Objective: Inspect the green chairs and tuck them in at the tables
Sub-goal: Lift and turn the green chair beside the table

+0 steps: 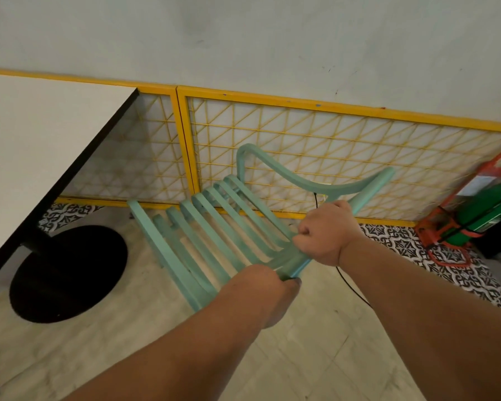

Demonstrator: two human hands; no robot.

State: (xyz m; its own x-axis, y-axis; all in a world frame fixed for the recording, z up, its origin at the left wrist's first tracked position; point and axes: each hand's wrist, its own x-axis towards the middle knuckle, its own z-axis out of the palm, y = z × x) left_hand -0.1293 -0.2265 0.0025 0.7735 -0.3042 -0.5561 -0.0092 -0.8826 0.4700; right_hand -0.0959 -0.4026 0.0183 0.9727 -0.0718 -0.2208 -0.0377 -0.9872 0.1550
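One mint-green slatted chair point(214, 227), painted, with curved parallel slats and a bent armrest loop rising at its far side. It is tilted, the slats running diagonally from the lower right up toward the left; whether every leg meets the floor cannot be told. It is beside the right edge of the white-topped, black-edged pedestal table point(41, 146), not under it, over pale floor tiles and close to the yellow wire-grid partition behind. Paint looks dull and scuffed along the slats.
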